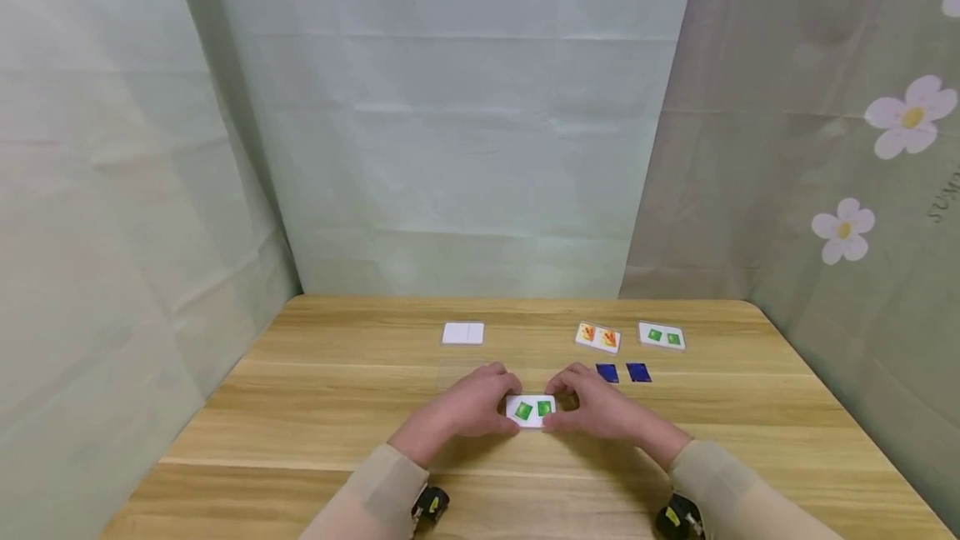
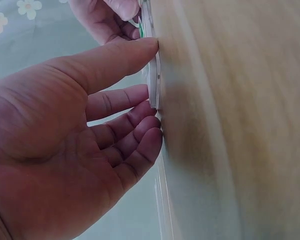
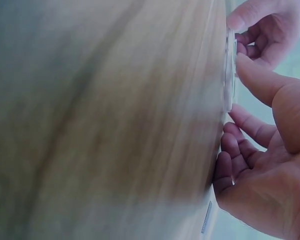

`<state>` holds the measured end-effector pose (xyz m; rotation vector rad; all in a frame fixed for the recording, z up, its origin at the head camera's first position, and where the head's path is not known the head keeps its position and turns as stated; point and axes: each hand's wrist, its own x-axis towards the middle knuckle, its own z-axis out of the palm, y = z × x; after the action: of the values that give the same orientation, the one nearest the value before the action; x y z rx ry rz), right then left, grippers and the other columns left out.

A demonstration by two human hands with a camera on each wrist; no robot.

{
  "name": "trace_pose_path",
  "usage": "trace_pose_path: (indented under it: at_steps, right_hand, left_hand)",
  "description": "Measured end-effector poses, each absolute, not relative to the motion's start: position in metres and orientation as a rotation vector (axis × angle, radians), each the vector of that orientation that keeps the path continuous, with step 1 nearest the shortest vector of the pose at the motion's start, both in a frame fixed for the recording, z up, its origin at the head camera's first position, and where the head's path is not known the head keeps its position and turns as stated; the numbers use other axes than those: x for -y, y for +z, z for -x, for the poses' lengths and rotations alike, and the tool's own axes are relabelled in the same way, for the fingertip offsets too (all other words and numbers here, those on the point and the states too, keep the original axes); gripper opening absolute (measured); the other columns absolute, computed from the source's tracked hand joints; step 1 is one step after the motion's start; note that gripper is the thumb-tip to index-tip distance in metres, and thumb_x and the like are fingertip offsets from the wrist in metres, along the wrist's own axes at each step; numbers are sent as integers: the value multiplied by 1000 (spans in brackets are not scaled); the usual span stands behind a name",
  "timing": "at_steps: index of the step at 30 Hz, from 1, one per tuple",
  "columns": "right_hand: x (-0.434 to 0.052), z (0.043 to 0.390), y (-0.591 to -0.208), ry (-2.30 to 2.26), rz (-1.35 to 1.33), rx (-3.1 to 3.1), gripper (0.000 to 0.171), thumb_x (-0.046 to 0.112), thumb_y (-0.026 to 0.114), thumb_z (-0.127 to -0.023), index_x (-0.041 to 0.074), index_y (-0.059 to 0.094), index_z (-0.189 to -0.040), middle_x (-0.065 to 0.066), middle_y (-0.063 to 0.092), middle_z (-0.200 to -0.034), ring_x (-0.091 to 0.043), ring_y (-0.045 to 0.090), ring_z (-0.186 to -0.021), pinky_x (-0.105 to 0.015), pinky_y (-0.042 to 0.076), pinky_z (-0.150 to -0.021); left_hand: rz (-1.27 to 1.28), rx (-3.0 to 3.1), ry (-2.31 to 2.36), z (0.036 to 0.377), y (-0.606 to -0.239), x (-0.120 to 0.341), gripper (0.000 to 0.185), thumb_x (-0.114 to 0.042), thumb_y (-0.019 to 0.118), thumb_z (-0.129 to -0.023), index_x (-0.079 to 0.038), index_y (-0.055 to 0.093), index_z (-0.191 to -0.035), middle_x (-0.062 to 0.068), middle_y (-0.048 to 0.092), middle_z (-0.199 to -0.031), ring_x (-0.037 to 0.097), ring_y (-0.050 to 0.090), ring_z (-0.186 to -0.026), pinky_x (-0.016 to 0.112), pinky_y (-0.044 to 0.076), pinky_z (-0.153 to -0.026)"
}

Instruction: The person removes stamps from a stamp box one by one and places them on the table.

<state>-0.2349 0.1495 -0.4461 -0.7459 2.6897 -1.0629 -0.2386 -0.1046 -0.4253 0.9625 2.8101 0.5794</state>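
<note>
A small white card with two green squares (image 1: 532, 417) lies near the middle of the wooden table, between both hands. At its left end, the left hand (image 1: 474, 403) grips it with the thumb at the near edge and fingers at the far edge. The right hand (image 1: 594, 408) pinches the opposite end in the same way. Seen edge-on in the left wrist view, the card (image 2: 152, 80) appears to have a clear plastic layer and stands close to the tabletop. From the right wrist, the thumb and index finger of the right hand (image 3: 275, 170) meet its edges.
Farther back on the table (image 1: 360, 373) are a blank two-part white card (image 1: 462, 333), a card with orange pictures (image 1: 597, 337) and another green-square card (image 1: 662, 336). Two dark blue squares (image 1: 639, 372) lie beyond the right hand. A faint clear plate (image 1: 456, 371) sits behind the left hand.
</note>
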Motion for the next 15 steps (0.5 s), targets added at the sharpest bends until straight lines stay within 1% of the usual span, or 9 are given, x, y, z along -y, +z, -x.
trace_pose_path:
  at_steps: [3, 6, 15]
  right_hand:
    - [-148, 235, -446, -1071, 728, -2696, 27, 28, 86, -99, 12, 73, -116, -6, 62, -121, -24, 55, -107, -42, 48, -91]
    - [-146, 235, -445, -1079, 701, -2708, 24, 27, 85, -100, 11, 73, -114, -5, 62, -119, -23, 56, -106, -41, 49, -91]
    - [-142, 237, -446, -1090, 628, -2736, 20, 20, 87, -98, 11, 73, -109, -3, 63, -114, -21, 57, -103, -43, 50, -92]
  left_hand:
    - [-967, -2809, 582, 239, -427, 106, 44, -20, 96, -88, -5, 75, -123, 2, 65, -112, 11, 55, -96, 29, 52, -88]
    - [-957, -2808, 593, 239, -428, 107, 43, -20, 96, -88, -6, 76, -123, 2, 65, -113, 11, 55, -96, 29, 52, -88]
    - [-932, -2801, 590, 242, -432, 106, 43, -23, 95, -89, -7, 76, -125, 0, 65, -115, 10, 55, -98, 29, 52, -90]
